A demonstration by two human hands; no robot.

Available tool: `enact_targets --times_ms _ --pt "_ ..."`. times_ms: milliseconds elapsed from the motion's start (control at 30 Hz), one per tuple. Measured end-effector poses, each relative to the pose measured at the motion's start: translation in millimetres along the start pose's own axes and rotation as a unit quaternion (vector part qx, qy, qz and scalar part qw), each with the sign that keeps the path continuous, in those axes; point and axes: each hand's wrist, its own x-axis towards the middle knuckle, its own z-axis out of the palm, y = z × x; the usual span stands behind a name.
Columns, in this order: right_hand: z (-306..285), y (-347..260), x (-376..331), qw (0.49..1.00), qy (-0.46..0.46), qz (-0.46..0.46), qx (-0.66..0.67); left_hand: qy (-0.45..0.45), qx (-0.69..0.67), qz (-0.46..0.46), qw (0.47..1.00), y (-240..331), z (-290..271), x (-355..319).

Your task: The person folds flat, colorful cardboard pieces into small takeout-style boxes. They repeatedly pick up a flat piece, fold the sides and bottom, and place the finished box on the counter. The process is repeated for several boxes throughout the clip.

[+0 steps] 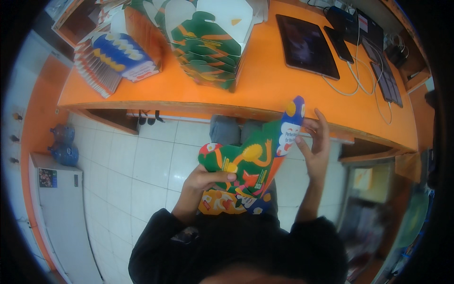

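Observation:
A folding cardboard food box [246, 158], mostly green with yellow and orange drawings, is held up over my lap, partly flat. My left hand [203, 179] grips its lower left side, thumb across the front. At the box's right side, a blue and white panel [289, 130] stands up at an angle. My right hand [316, 144] is at that panel's edge, thumb and fingers apart, the fingertips at or touching the edge. More printed cardboard [222, 202], yellow and blue, lies on my lap below the box.
On the orange table [262, 61] stand nested green boxes [208, 52] and a fanned stack of blue and white cartons [124, 56]. To the right lie a tablet [307, 45], a phone [338, 43] and charging cables. Water jugs [65, 154] sit behind a white cabinet [59, 189] at left.

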Motion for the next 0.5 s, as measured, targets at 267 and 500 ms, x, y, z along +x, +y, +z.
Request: enact_targets --times_ms 267,500 --pt "28.3 -34.1 -24.9 0.986 -0.133 -0.077 -0.059 -0.009 0.065 0.083 0.994 7.7 14.3 4.7" --pt "47.7 -50.0 -27.1 0.978 -0.198 -0.067 0.001 -0.137 0.011 0.108 0.985 16.3 16.9 11.0"
